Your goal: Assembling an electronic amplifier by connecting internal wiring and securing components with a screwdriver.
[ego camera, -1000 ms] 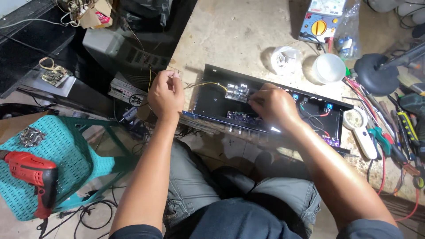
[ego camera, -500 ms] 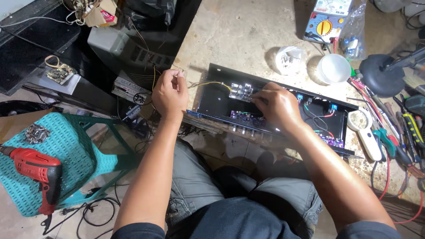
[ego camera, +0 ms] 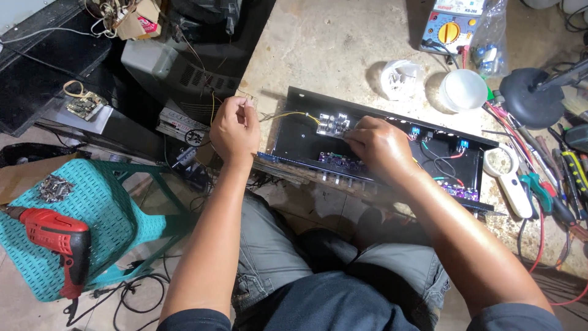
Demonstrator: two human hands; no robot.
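Left hand [ego camera: 234, 130] pinches a thin yellow wire [ego camera: 288, 114] taut off the chassis edge while the right hand [ego camera: 381, 147], fingers curled together, presses on the small circuit board [ego camera: 332, 124] inside the open black chassis [ego camera: 373, 150]; too hard a tug could, I'd judge, snap the wire's joint or shift the board. The dusty concrete surface [ego camera: 331, 49] is crowded: multimeter [ego camera: 452, 26], white cup [ego camera: 462, 90], hand tools [ego camera: 551, 184], with a red drill [ego camera: 58, 236] on a teal stool [ego camera: 104, 214] nearby.

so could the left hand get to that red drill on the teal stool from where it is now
Probably yes. The left hand pinches thin wires at the black chassis, so it must let go first. The red drill lies uncovered on the teal stool, with nothing between.
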